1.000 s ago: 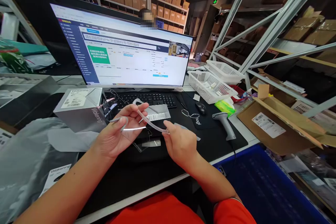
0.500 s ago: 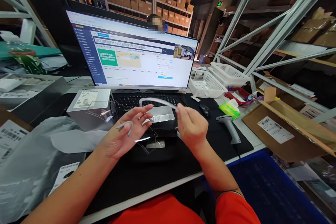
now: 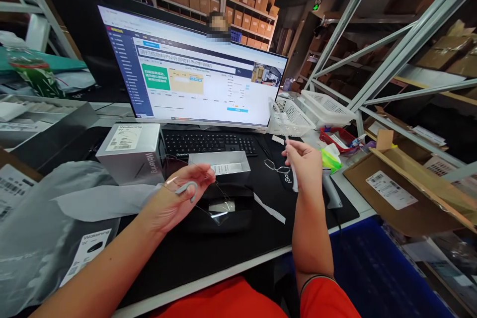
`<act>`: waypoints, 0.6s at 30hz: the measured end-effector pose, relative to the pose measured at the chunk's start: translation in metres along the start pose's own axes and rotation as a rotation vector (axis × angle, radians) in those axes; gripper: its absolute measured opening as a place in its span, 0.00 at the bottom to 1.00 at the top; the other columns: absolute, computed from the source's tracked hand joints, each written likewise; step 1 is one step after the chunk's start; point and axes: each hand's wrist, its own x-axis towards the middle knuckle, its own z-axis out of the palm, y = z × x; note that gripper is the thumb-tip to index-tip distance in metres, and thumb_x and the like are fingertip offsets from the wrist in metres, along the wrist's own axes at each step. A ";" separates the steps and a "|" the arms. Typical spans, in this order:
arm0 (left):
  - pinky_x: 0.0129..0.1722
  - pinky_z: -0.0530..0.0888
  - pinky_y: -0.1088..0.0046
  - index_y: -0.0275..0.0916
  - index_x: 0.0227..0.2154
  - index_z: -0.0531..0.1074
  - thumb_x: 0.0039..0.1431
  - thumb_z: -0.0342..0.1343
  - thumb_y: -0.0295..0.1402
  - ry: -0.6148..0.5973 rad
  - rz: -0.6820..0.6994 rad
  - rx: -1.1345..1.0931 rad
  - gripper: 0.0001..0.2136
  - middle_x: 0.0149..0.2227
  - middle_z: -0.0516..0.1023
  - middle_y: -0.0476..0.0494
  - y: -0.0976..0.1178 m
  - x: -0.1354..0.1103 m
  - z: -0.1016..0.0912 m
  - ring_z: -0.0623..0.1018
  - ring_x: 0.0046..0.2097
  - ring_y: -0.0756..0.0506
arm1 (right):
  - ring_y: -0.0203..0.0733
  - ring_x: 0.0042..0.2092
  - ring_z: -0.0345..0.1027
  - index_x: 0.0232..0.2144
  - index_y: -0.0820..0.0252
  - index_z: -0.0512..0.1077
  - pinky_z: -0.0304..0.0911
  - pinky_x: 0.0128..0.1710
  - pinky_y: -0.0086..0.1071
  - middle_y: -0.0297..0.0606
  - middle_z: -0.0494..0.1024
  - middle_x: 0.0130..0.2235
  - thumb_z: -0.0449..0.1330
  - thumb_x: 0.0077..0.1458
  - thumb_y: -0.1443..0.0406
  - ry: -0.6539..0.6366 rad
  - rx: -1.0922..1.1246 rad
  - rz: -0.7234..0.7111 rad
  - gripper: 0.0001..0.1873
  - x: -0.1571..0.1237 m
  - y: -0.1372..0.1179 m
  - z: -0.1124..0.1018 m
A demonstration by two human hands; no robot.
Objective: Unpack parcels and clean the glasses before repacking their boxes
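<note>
My left hand point(image 3: 182, 194) is curled around thin wire-framed glasses point(image 3: 219, 216) with clear lenses; a grey curved end hooks over the thumb. The wires partly vanish against the dark mat. My right hand point(image 3: 304, 161) pinches a pale, blurred strip point(image 3: 295, 179) that reaches up in front of the white basket. Beside its fingertips shows a thin hexagonal wire outline point(image 3: 276, 166); I cannot tell whether it is held or lies on the mat. Below the left fingers is a black case-like object point(image 3: 227, 226). An open silver box point(image 3: 238, 164) stands just beyond.
A silver Wakening box point(image 3: 130, 154) sits to the left, near the keyboard point(image 3: 208, 142) and monitor point(image 3: 186, 69). A white paper strip point(image 3: 270, 208) lies on the mat. White baskets point(image 3: 290, 117), a scanner point(image 3: 332, 191) and a cardboard box point(image 3: 391, 194) are to the right. A plastic bag point(image 3: 44, 228) covers the left.
My right hand has moved right and away from the left, taking the pale strip along. The white paper strip and the hexagonal wire outline now show. My left hand has barely moved.
</note>
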 end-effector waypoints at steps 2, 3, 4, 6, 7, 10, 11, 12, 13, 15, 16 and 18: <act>0.57 0.81 0.69 0.46 0.41 0.88 0.41 0.84 0.47 0.033 0.010 0.016 0.24 0.41 0.86 0.42 -0.003 0.002 -0.002 0.84 0.46 0.44 | 0.33 0.19 0.63 0.38 0.65 0.85 0.58 0.18 0.28 0.39 0.82 0.25 0.73 0.44 0.53 -0.178 0.163 0.117 0.23 -0.009 0.001 0.011; 0.57 0.80 0.70 0.45 0.41 0.88 0.40 0.84 0.47 0.049 0.016 0.027 0.24 0.41 0.87 0.42 -0.004 0.002 -0.002 0.84 0.47 0.44 | 0.31 0.18 0.61 0.37 0.64 0.85 0.55 0.17 0.27 0.38 0.81 0.24 0.74 0.43 0.53 -0.269 0.221 0.164 0.22 -0.017 0.000 0.018; 0.57 0.80 0.70 0.45 0.41 0.88 0.40 0.84 0.46 0.062 0.020 0.038 0.25 0.41 0.87 0.42 -0.005 0.003 -0.002 0.84 0.47 0.43 | 0.30 0.17 0.60 0.36 0.63 0.85 0.54 0.16 0.27 0.38 0.81 0.24 0.75 0.43 0.53 -0.364 0.262 0.206 0.22 -0.025 -0.001 0.025; 0.57 0.80 0.70 0.44 0.41 0.88 0.38 0.85 0.45 0.086 0.028 0.060 0.25 0.41 0.87 0.41 -0.006 0.002 0.000 0.84 0.47 0.43 | 0.29 0.17 0.59 0.35 0.63 0.86 0.53 0.16 0.26 0.38 0.82 0.25 0.76 0.44 0.54 -0.525 0.308 0.266 0.20 -0.042 -0.005 0.038; 0.56 0.80 0.71 0.44 0.41 0.88 0.38 0.85 0.45 0.096 0.033 0.068 0.25 0.40 0.87 0.41 -0.006 0.002 0.001 0.84 0.47 0.43 | 0.30 0.18 0.60 0.35 0.62 0.86 0.54 0.17 0.26 0.38 0.83 0.25 0.76 0.44 0.54 -0.583 0.318 0.288 0.20 -0.049 -0.008 0.043; 0.53 0.81 0.74 0.44 0.40 0.88 0.38 0.85 0.46 0.134 0.062 0.070 0.25 0.38 0.87 0.43 -0.005 0.000 0.007 0.84 0.45 0.44 | 0.31 0.20 0.63 0.36 0.63 0.86 0.56 0.19 0.25 0.38 0.83 0.25 0.77 0.44 0.56 -0.662 0.319 0.340 0.19 -0.064 -0.015 0.052; 0.51 0.81 0.75 0.45 0.40 0.88 0.37 0.85 0.46 0.148 0.073 0.067 0.25 0.38 0.87 0.44 -0.004 -0.001 0.009 0.84 0.44 0.45 | 0.30 0.20 0.62 0.35 0.63 0.86 0.56 0.19 0.25 0.38 0.83 0.25 0.77 0.43 0.56 -0.662 0.321 0.358 0.19 -0.066 -0.016 0.054; 0.50 0.81 0.77 0.45 0.39 0.88 0.37 0.85 0.46 0.160 0.082 0.064 0.25 0.38 0.87 0.45 -0.002 -0.001 0.010 0.84 0.43 0.46 | 0.30 0.20 0.61 0.35 0.63 0.86 0.55 0.19 0.25 0.38 0.83 0.25 0.77 0.43 0.56 -0.662 0.328 0.376 0.19 -0.067 -0.016 0.056; 0.50 0.81 0.78 0.46 0.39 0.88 0.36 0.86 0.45 0.171 0.088 0.059 0.25 0.38 0.87 0.45 -0.001 -0.002 0.012 0.84 0.43 0.47 | 0.29 0.20 0.60 0.35 0.63 0.86 0.55 0.19 0.25 0.38 0.83 0.25 0.78 0.43 0.56 -0.657 0.344 0.395 0.20 -0.068 -0.015 0.057; 0.50 0.81 0.80 0.45 0.39 0.88 0.35 0.86 0.43 0.200 0.096 0.067 0.25 0.39 0.87 0.46 0.003 -0.004 0.014 0.84 0.44 0.47 | 0.30 0.20 0.61 0.35 0.63 0.86 0.54 0.19 0.25 0.40 0.84 0.26 0.78 0.42 0.55 -0.654 0.386 0.438 0.21 -0.069 -0.011 0.060; 0.50 0.81 0.81 0.45 0.38 0.87 0.34 0.86 0.43 0.223 0.104 0.080 0.25 0.39 0.87 0.46 0.005 -0.005 0.016 0.84 0.44 0.48 | 0.30 0.21 0.62 0.35 0.63 0.86 0.54 0.19 0.25 0.40 0.85 0.26 0.79 0.42 0.54 -0.659 0.406 0.459 0.21 -0.069 -0.008 0.061; 0.50 0.81 0.81 0.44 0.38 0.87 0.32 0.86 0.45 0.270 0.120 0.107 0.27 0.38 0.87 0.47 0.009 -0.007 0.020 0.84 0.43 0.48 | 0.31 0.21 0.64 0.35 0.63 0.86 0.56 0.19 0.25 0.41 0.86 0.27 0.79 0.41 0.54 -0.687 0.445 0.497 0.21 -0.070 -0.005 0.062</act>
